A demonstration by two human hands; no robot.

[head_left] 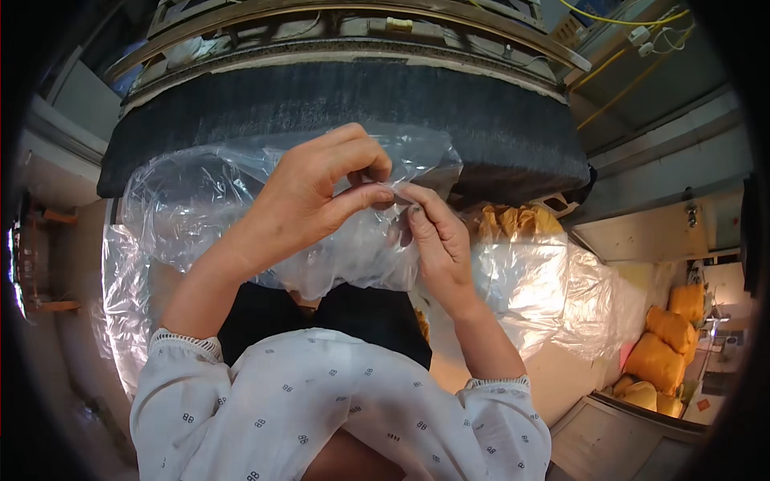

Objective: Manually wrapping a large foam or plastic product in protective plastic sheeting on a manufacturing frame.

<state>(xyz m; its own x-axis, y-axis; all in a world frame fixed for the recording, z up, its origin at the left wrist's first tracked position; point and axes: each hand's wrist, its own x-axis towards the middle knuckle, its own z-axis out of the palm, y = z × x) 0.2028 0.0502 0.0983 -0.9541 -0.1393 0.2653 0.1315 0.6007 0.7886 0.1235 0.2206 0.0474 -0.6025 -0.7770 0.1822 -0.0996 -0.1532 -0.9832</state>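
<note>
A large clear plastic bag (196,192) spreads over the near edge of the dark work surface and hangs down toward my lap. My left hand (325,180) pinches the film between thumb and curled fingers, near the middle of the view. Close by on the right, my right hand (437,236) also has thumb and forefinger pressed together on the plastic. The two sets of fingertips almost meet. Behind the left hand, part of the bag is hidden.
A dark cloth-like table covering (337,100) runs across in front of me, below a rail (353,10). More clear plastic sheeting (533,293) lies on the right, beside a yellow-brown bundle (521,220). Several orange-yellow bundles (662,357) are piled at the far right.
</note>
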